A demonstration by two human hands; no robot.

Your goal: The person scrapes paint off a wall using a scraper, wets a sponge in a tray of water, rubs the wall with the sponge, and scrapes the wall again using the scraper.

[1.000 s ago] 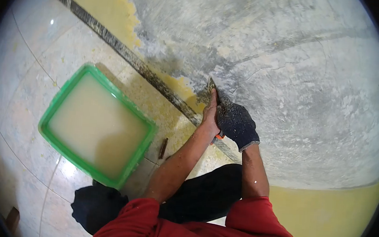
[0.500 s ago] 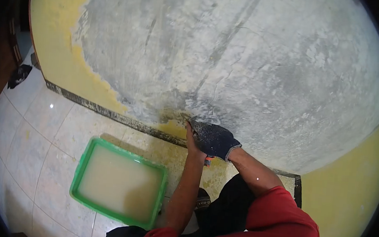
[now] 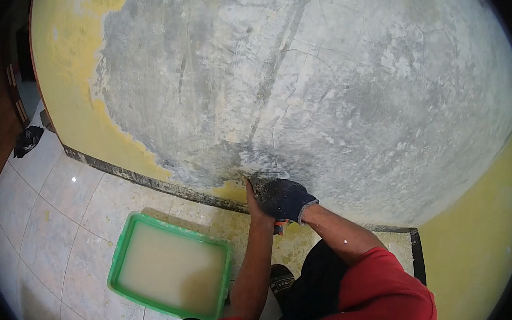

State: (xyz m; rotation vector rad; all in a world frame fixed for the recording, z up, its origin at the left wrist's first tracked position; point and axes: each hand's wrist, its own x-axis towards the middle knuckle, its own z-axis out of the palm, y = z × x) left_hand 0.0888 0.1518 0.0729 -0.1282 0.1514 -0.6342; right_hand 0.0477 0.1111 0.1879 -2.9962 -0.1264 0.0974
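My right hand point(image 3: 283, 199), in a dark navy work glove dusted with pale grit, is closed and pressed close to the bottom of the wall. Below the glove pokes the end of an orange-and-black handle point(image 3: 280, 226); the rest of that tool is hidden by my hands. Against the glove's left side sits my bare left hand point(image 3: 255, 203), thumb pointing up the wall and fingers out of sight behind the glove. Just beyond both hands, the grey wall surface point(image 3: 333, 94) meets a small leftover patch of yellow paint point(image 3: 229, 191).
A green tray point(image 3: 117, 257) of cloudy liquid stands on the tiled floor point(image 3: 94, 261), left of my arms. Flakes lie on the tiles near the dark skirting point(image 3: 146, 178). Yellow paint point(image 3: 64, 79) borders the grey area. A black bag point(image 3: 28, 141) lies far left.
The view has shifted, so wall, tray and hands sit lower in the picture. Both hands remain together at nearly the same spot low on the wall.
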